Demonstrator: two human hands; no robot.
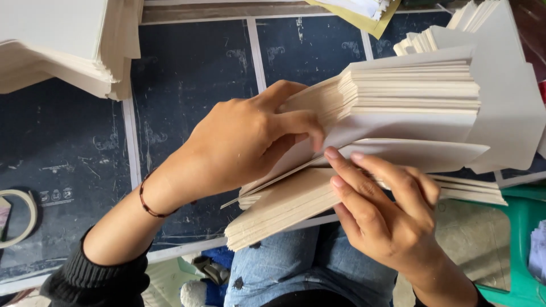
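A thick stack of cream card sheets (296, 202) lies across the person's lap, above blue jeans (296, 267). The left hand (244, 142) curls its fingers (304, 125) over the upper bundle, lifting it away from the lower sheets. The right hand (387, 210) lies with fingers (364, 170) nearly straight, tips slipped into the gap against a single sheet. Behind is a dark tiled floor (187, 74). Another card pile (62, 45) sits upper left, folded cards (500, 85) at right.
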